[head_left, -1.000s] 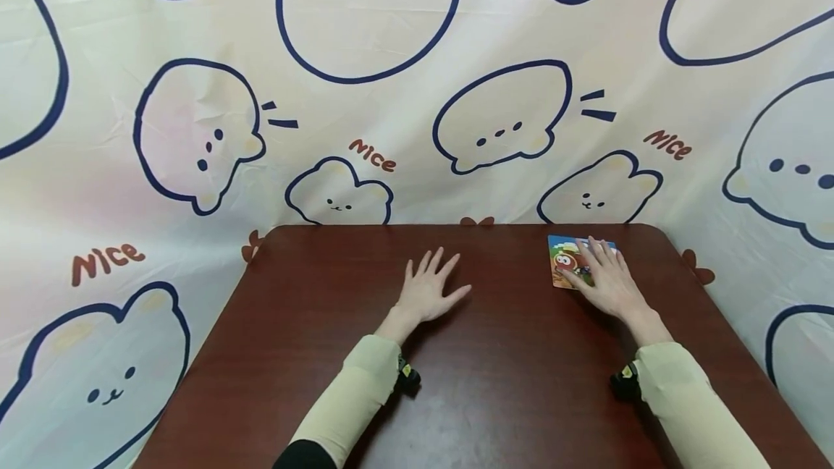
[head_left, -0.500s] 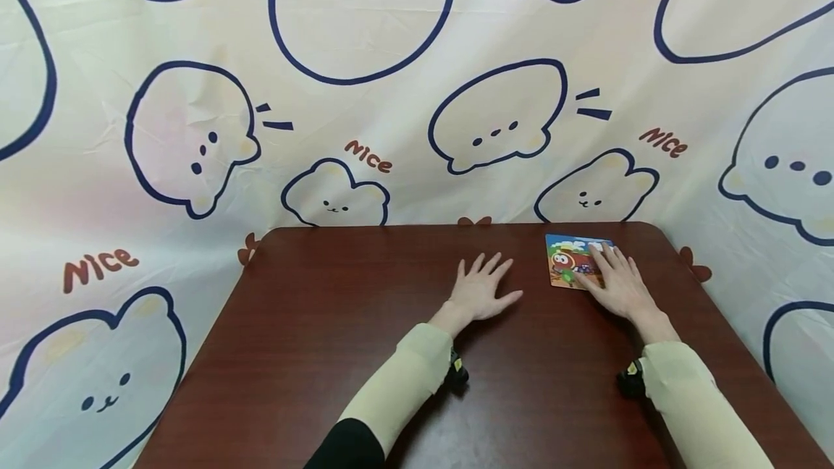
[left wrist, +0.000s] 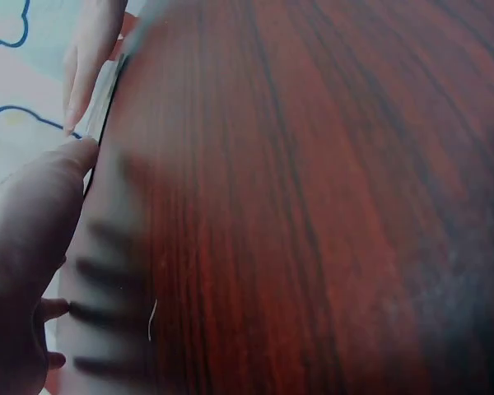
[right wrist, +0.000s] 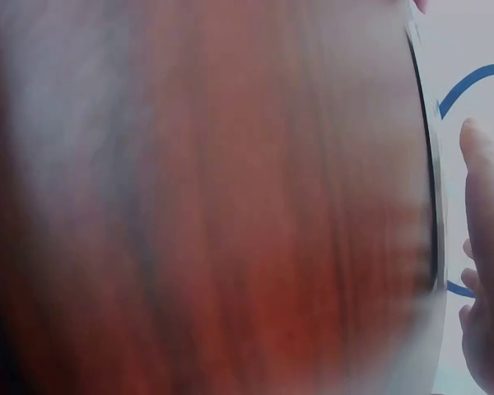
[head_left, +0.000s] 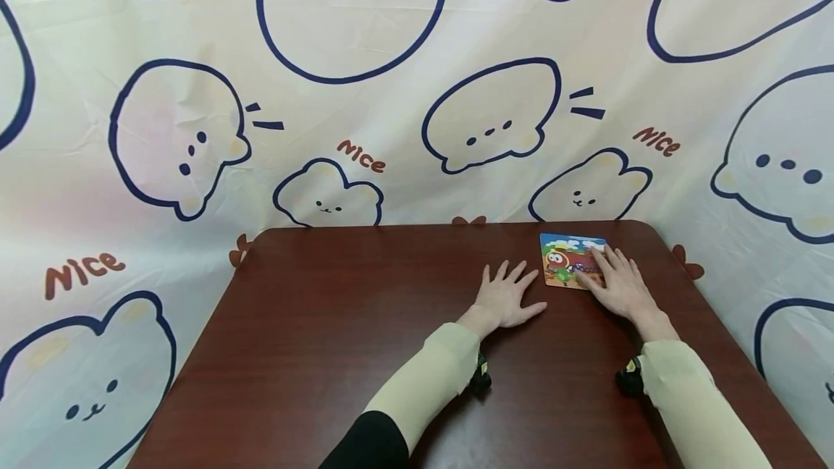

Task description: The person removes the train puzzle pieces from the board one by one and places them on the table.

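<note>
A thin square picture board (head_left: 562,258) with a bright cartoon print lies near the table's far edge, right of the middle. My right hand (head_left: 620,289) overlaps its right side, fingers straight and spread, covering part of the print. Just left of the board, my left hand (head_left: 504,301) hovers with spread fingers, its thumb pointing to the board's lower left corner. In the left wrist view the board shows edge-on as a thin pale strip (left wrist: 104,115), with the left thumb (left wrist: 62,169) close to it. The right wrist view shows the same narrow edge (right wrist: 432,173) beside the right hand (right wrist: 490,271).
The dark brown wooden table (head_left: 339,324) has rounded far corners. Behind and around it hangs a pale cloth (head_left: 404,129) printed with blue-outlined cartoon animals. Both forearms wear light sleeves, with a small black camera (head_left: 481,376) at the left wrist.
My left hand has moved right, from the table's middle to beside the board. My right hand has slid slightly right over it, uncovering more of the print. The head view has turned a little.
</note>
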The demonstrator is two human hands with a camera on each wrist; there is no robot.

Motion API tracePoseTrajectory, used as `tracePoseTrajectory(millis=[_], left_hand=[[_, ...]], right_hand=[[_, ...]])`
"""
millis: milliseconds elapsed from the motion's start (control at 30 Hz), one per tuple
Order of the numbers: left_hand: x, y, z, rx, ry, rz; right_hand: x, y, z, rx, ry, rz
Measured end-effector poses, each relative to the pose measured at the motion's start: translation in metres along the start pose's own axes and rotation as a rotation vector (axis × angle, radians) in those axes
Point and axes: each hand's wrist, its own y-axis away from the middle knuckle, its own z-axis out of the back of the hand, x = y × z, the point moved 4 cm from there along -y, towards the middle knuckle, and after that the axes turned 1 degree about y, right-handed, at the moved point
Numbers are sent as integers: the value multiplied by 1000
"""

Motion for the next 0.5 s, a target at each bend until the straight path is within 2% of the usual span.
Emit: tracePoseTrajectory(millis=[100,133,267,500], left_hand=[[-3,-2,-1,-6,-14,-17],[-3,-7,-5,-9,-23,-22],[-9,-11,-9,22,-43,-47],[-19,-2,-4,50,-108,-73]], right_hand=[[-3,1,-1,8,-5,-7],[-3,1,-2,10,-5,-9],[-3,2,-2,16,3,-7],[-3,0,-6,40,-2,-15]])
